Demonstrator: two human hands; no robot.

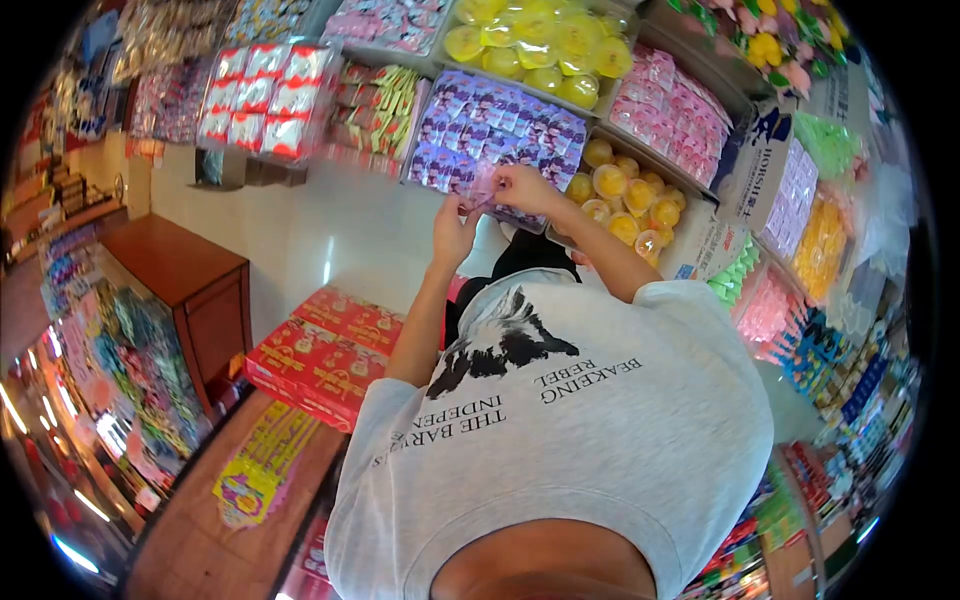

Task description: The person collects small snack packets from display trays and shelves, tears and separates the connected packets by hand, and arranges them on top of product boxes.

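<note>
My left hand [455,229] and my right hand [529,191] meet in front of me. Between their pinched fingertips is a small pinkish-purple packet [482,190], each hand gripping one side. Just beyond lies a box full of purple printed packets [497,130] laid in rows, with my hands over its near edge. Right of it, close to my right forearm, a box holds orange-yellow cups with clear lids [632,192]. What is printed on the held packet is too small to read.
Red-and-white packs [268,97], green-and-red packets [374,108], yellow round packs [540,45] and pink packets [671,115] fill neighbouring boxes. At left stand red cartons [335,352] and a brown wooden cabinet [178,280]. A printed white carton [748,190] is at right.
</note>
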